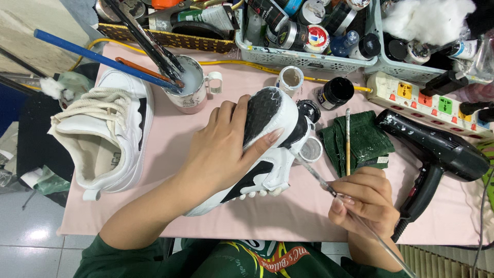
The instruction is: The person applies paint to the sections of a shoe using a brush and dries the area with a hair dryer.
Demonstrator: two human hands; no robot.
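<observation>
My left hand (224,149) grips a white and black sneaker (267,154) held on its side over the pink table (170,154), sole turned up, thumb pressed on the black tread. My right hand (363,201) pinches a thin clear-handled paintbrush (321,180), whose tip touches the shoe's white edge near a small open jar (311,150). A second white sneaker (105,136) with thick laces stands at the left.
A mug (190,85) of brushes stands behind the shoe. An open black paint jar (335,92), green cloths (363,141) with a brush on them, a black hair dryer (437,154), a power strip (432,103) and baskets of paint bottles (303,36) fill the back and right.
</observation>
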